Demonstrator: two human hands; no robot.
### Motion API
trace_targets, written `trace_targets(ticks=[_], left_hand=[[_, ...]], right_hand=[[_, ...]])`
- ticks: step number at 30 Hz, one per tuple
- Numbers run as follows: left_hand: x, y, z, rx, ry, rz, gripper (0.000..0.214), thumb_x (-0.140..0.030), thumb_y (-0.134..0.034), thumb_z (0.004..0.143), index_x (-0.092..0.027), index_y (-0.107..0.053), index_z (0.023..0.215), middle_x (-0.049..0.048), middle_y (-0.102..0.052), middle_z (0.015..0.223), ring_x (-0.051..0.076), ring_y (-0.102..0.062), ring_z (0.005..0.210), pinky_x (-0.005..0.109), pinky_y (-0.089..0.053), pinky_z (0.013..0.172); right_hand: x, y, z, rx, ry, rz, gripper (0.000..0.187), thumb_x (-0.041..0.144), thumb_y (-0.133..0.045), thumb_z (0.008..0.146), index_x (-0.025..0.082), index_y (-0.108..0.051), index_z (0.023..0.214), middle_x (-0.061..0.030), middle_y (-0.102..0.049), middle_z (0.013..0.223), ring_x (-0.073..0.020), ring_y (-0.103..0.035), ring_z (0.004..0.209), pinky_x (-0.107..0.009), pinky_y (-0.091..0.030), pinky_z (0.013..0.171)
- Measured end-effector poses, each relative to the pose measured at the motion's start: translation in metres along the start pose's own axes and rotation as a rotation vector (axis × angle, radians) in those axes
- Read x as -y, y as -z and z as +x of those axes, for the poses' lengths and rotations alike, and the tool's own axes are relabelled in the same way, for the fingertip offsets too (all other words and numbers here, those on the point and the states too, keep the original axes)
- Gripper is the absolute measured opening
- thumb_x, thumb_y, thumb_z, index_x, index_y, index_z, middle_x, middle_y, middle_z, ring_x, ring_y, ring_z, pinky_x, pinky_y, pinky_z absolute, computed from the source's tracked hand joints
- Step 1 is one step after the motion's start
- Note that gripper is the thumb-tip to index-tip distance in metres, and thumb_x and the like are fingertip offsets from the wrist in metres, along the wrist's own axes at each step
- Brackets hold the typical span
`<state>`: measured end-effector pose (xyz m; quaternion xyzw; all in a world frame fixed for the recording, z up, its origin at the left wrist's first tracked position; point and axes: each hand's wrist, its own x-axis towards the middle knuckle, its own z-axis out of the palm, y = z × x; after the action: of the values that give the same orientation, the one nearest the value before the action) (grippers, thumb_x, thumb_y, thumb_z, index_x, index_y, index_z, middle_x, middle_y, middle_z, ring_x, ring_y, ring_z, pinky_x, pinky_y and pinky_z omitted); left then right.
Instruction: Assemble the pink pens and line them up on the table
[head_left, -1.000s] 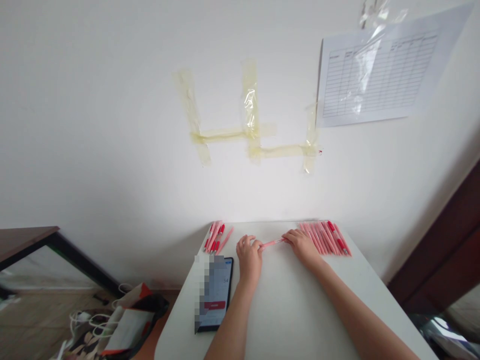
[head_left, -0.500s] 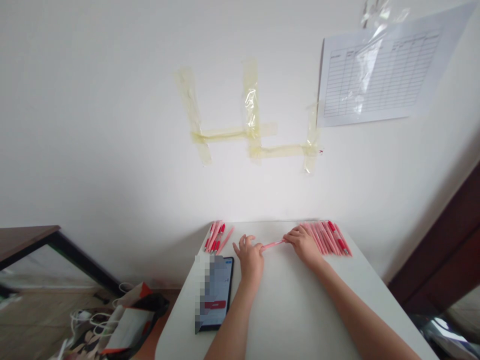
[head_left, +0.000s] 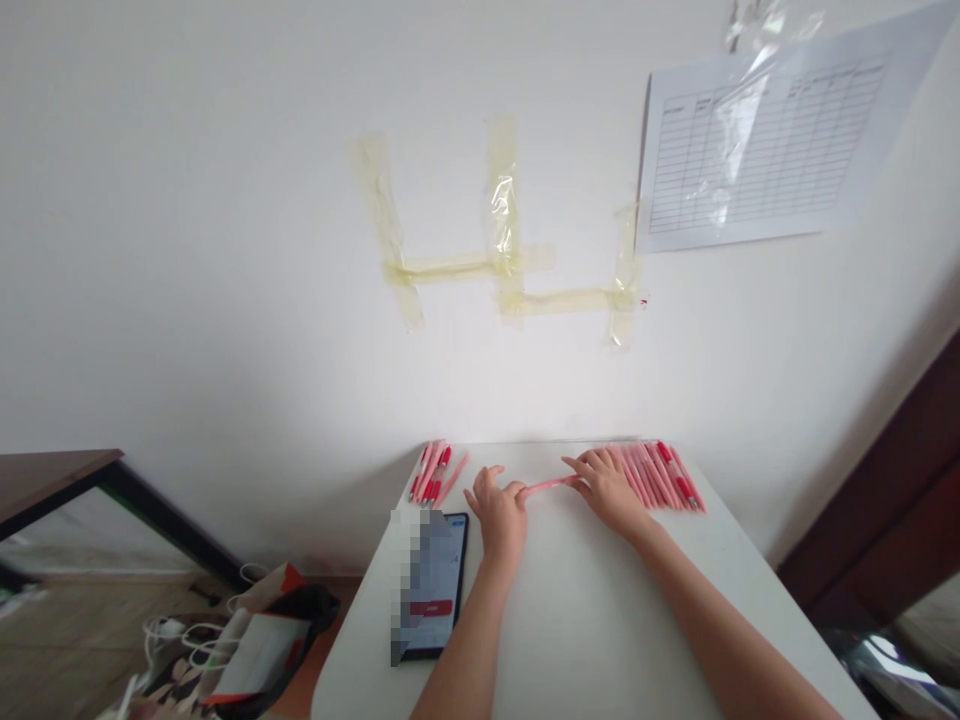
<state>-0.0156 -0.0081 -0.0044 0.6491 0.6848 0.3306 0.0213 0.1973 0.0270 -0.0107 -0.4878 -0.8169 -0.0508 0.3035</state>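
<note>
A slim pink pen is stretched between my two hands, low over the white table. My left hand pinches its left end between thumb and forefinger, the other fingers raised. At its right end, my right hand grips it, with a finger lifted off. Just beyond that hand lies a row of pink and red pens, side by side. A smaller group of pink and red pens rests at the table's far left corner.
A phone with a lit, partly blurred screen lies left of my left forearm. The white wall stands right behind the table, with yellowed tape strips and a printed sheet on it. Bags and cables sit on the floor at left.
My right hand has shifted slightly along the pen, and its forefinger has lifted away. My left hand stays nearly in place.
</note>
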Motion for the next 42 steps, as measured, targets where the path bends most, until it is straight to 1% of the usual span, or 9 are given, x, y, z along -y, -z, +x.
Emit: trace_targets(ticks=[5, 11, 16, 19, 24, 31, 34, 39, 42], left_hand=[[-0.0006, -0.0015, -0.0008, 0.006, -0.003, 0.019, 0.021, -0.02, -0.057, 0.089, -0.024, -0.077, 0.087, 0.009, -0.054, 0.136, 0.033, -0.036, 0.141, 0.073, -0.019, 0.117], [-0.001, -0.0052, -0.0015, 0.031, 0.002, 0.026, 0.023, -0.019, -0.054, 0.091, -0.023, -0.077, 0.087, 0.0098, -0.054, 0.139, 0.034, -0.035, 0.144, 0.073, -0.021, 0.116], [0.0001, -0.0072, -0.0007, 0.033, 0.018, 0.045, 0.024, -0.017, -0.053, 0.09, -0.021, -0.075, 0.082, 0.0095, -0.055, 0.139, 0.035, -0.035, 0.145, 0.074, -0.021, 0.116], [0.0005, -0.0074, -0.0008, 0.013, 0.026, 0.047, 0.023, -0.017, -0.053, 0.09, -0.022, -0.075, 0.082, 0.0092, -0.056, 0.137, 0.035, -0.037, 0.144, 0.074, -0.024, 0.115], [-0.001, -0.0073, -0.0017, 0.003, 0.028, 0.038, 0.024, -0.017, -0.053, 0.09, -0.023, -0.076, 0.087, 0.009, -0.054, 0.139, 0.035, -0.036, 0.144, 0.074, -0.023, 0.115], [-0.0034, -0.0072, -0.0037, 0.015, 0.029, 0.035, 0.025, -0.016, -0.052, 0.09, -0.023, -0.076, 0.089, 0.0104, -0.053, 0.14, 0.036, -0.033, 0.145, 0.075, -0.021, 0.115], [-0.0036, -0.0068, -0.0041, 0.005, 0.023, 0.037, 0.025, -0.016, -0.053, 0.09, -0.023, -0.076, 0.088, 0.0102, -0.054, 0.139, 0.035, -0.035, 0.143, 0.076, -0.023, 0.113], [-0.0049, -0.0049, -0.0046, 0.018, 0.026, 0.021, 0.025, -0.017, -0.052, 0.09, -0.023, -0.076, 0.088, 0.0097, -0.052, 0.141, 0.035, -0.034, 0.144, 0.075, -0.021, 0.114], [-0.0061, -0.0038, -0.0051, 0.023, 0.026, 0.017, 0.025, -0.017, -0.052, 0.09, -0.024, -0.076, 0.09, 0.0105, -0.052, 0.141, 0.035, -0.034, 0.144, 0.075, -0.021, 0.114]], right_hand=[[0.0015, -0.0018, 0.002, 0.022, -0.021, 0.058, 0.027, 0.033, -0.045, 0.103, 0.024, -0.07, 0.105, -0.0099, -0.064, 0.106, -0.0269, -0.053, 0.104, -0.043, -0.044, 0.094], [0.0, -0.0046, 0.0022, 0.033, -0.026, 0.099, 0.026, 0.03, -0.042, 0.104, 0.024, -0.067, 0.103, -0.0068, -0.068, 0.103, -0.0269, -0.056, 0.108, -0.049, -0.038, 0.105], [0.0013, -0.0043, 0.0021, 0.021, -0.046, 0.091, 0.017, 0.022, -0.049, 0.099, 0.022, -0.066, 0.097, -0.0057, -0.069, 0.098, -0.0264, -0.057, 0.108, -0.053, -0.033, 0.11], [0.0033, -0.0006, 0.0013, 0.029, -0.037, 0.085, 0.014, 0.021, -0.053, 0.097, 0.023, -0.067, 0.102, -0.0064, -0.069, 0.102, -0.0268, -0.057, 0.111, -0.054, -0.033, 0.111], [0.006, 0.0041, -0.0006, 0.07, -0.022, 0.031, 0.03, 0.031, -0.051, 0.1, 0.027, -0.063, 0.127, -0.0086, -0.067, 0.108, -0.0288, -0.056, 0.112, -0.063, -0.026, 0.114], [0.0051, 0.0, -0.0005, 0.085, -0.02, 0.008, 0.017, 0.024, -0.051, 0.098, 0.025, -0.067, 0.104, -0.0073, -0.065, 0.107, -0.0262, -0.056, 0.108, -0.063, -0.026, 0.113], [0.0055, 0.0017, -0.0012, 0.089, -0.025, 0.05, 0.014, 0.025, -0.055, 0.097, 0.025, -0.065, 0.107, -0.0065, -0.066, 0.11, -0.0257, -0.056, 0.112, -0.064, -0.019, 0.117], [0.0072, 0.0044, -0.0017, 0.111, -0.038, 0.093, 0.026, 0.031, -0.051, 0.1, 0.026, -0.061, 0.124, -0.0072, -0.068, 0.107, -0.0268, -0.057, 0.112, -0.068, -0.014, 0.117], [0.0075, 0.0028, -0.0013, 0.119, -0.016, 0.057, 0.026, 0.031, -0.046, 0.103, 0.026, -0.066, 0.117, -0.008, -0.066, 0.106, -0.0271, -0.056, 0.11, -0.068, -0.017, 0.116]])
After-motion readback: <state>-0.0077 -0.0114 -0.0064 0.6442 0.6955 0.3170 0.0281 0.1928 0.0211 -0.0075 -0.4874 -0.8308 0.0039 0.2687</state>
